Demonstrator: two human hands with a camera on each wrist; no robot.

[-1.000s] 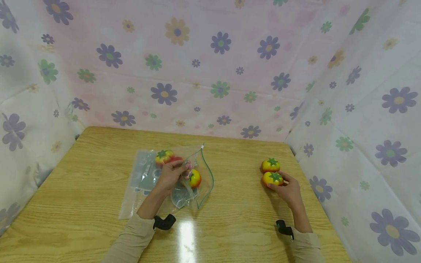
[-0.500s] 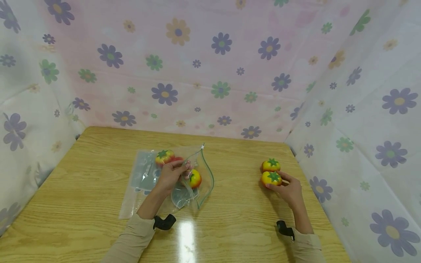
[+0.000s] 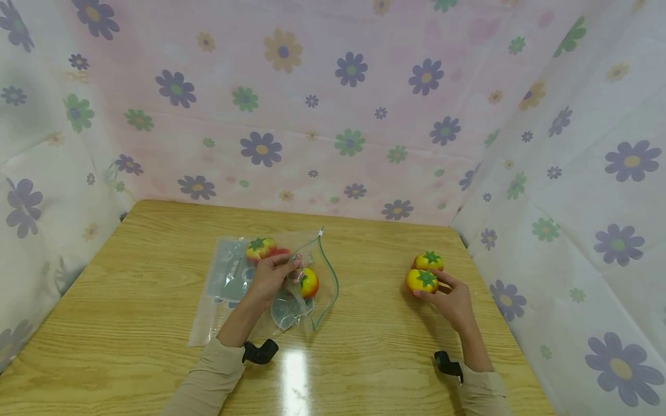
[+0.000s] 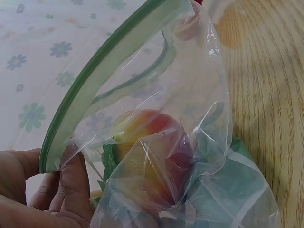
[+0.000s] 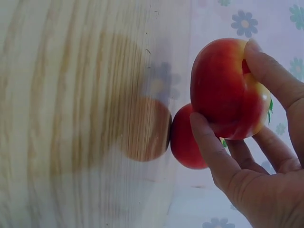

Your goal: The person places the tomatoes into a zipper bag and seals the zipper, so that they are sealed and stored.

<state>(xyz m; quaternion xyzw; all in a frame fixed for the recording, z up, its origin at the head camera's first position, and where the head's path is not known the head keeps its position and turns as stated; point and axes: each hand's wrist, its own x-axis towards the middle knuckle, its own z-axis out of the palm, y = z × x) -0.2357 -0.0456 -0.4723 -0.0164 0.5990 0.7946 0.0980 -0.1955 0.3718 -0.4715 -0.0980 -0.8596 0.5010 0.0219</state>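
Note:
My left hand (image 3: 266, 280) pinches the edge of a clear zip-lock bag (image 3: 333, 277) with a green zip strip, keeping its mouth spread toward the right. Inside the bag, a yellow-red tomato (image 3: 309, 283) lies near the mouth, also seen through the plastic in the left wrist view. Deeper in are another tomato (image 3: 260, 248) and a red shape partly hidden by the hand. On the right, my right hand (image 3: 454, 300) grips a tomato (image 5: 223, 85) between thumb and fingers, raised off the table. Just behind it a second tomato (image 5: 184, 142) rests on the table.
The wooden table (image 3: 374, 346) has a shiny light reflection near its front. Flower-printed curtains (image 3: 322, 115) stand along the back and both sides. Black wrist cameras (image 3: 261, 351) sit on both forearms.
My right hand has moved slightly left with the tomato, away from the one behind it. The left hand and the bag stay in place.

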